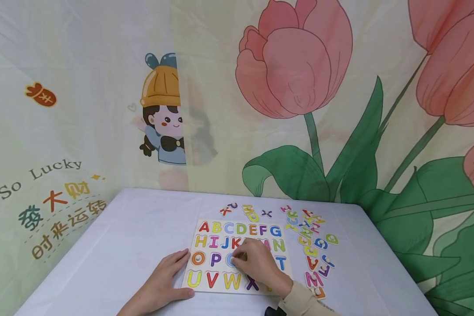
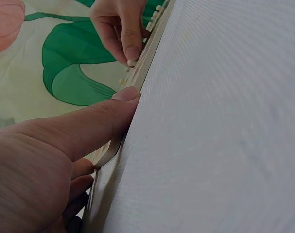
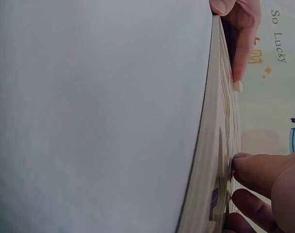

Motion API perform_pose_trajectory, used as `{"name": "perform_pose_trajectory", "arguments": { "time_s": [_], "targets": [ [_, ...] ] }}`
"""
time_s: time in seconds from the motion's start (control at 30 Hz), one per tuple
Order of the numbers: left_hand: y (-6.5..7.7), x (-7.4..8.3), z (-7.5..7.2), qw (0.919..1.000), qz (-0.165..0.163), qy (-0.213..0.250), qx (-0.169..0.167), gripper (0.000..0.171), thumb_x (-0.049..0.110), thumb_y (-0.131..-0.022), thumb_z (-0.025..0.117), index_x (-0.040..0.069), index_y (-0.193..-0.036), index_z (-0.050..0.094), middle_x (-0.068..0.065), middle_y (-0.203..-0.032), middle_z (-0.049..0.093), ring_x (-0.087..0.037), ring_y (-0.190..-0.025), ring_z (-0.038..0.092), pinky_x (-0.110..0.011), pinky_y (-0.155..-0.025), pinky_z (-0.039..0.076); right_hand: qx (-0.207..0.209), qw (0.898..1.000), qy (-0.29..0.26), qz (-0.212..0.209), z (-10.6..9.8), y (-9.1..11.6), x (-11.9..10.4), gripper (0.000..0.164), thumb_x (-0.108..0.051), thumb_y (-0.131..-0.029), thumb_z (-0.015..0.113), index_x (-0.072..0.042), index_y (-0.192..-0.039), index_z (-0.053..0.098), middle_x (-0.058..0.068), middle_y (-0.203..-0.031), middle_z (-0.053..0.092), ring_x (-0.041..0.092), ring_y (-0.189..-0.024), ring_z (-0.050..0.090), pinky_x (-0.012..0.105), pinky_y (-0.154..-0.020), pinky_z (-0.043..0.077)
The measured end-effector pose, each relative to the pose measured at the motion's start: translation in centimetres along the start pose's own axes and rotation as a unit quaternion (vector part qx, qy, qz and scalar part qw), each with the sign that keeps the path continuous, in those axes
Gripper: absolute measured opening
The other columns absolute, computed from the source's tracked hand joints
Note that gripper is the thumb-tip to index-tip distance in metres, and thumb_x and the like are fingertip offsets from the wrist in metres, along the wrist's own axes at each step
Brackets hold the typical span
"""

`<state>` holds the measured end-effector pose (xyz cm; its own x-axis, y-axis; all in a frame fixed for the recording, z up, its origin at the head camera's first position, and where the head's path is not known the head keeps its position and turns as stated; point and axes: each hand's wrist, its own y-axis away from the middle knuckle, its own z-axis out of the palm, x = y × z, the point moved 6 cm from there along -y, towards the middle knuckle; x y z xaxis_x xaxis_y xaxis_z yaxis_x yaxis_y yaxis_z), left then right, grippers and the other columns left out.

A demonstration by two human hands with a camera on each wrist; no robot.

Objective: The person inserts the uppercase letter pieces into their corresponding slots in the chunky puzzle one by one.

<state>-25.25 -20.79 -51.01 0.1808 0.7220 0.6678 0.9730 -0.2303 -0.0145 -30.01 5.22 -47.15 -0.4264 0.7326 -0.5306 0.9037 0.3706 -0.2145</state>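
A white alphabet puzzle board lies on the table, with rows of coloured letters. My left hand rests at its left side, thumb against the front edge and fingers along the left edge; the left wrist view shows this hand at the corner. Over the third row, my right hand pinches a blue letter piece right of the purple P, covering several letters. A pale knob shows between its thumb and finger in the left wrist view. The orange O carries a small knob.
Loose letter pieces lie behind the board, among them a purple X, and in a column to its right, including a red A and a green D. A printed curtain hangs behind the white table.
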Motion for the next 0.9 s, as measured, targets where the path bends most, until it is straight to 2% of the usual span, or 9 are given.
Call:
{"name": "perform_pose_trajectory", "arguments": {
  "time_s": [0.77,0.9],
  "targets": [
    [0.08,-0.22,0.0,0.9999,-0.01,0.002,-0.007,0.111,0.055,-0.07,0.095,0.009,-0.16,0.049,-0.004,-0.168,0.041,-0.036,-0.155,0.033,-0.065,-0.121,0.033,-0.023,0.999,-0.012,0.021,0.49,-0.4,0.56,0.007,-0.03,-0.09,0.087,-0.024,-0.094,0.084,-0.012,-0.081,0.055,0.006,-0.076,0.05,0.022,-0.067,0.042],
    [-0.04,-0.15,-0.05,0.9998,-0.015,0.002,-0.012,0.111,0.055,-0.07,0.094,0.01,-0.16,0.049,-0.005,-0.168,0.04,-0.036,-0.155,0.032,-0.066,-0.121,0.032,-0.042,0.999,-0.017,0.014,0.27,-0.59,0.64,0.008,-0.03,-0.091,0.086,-0.023,-0.096,0.084,-0.012,-0.082,0.056,0.006,-0.077,0.05,0.022,-0.067,0.043]
  ]
}}
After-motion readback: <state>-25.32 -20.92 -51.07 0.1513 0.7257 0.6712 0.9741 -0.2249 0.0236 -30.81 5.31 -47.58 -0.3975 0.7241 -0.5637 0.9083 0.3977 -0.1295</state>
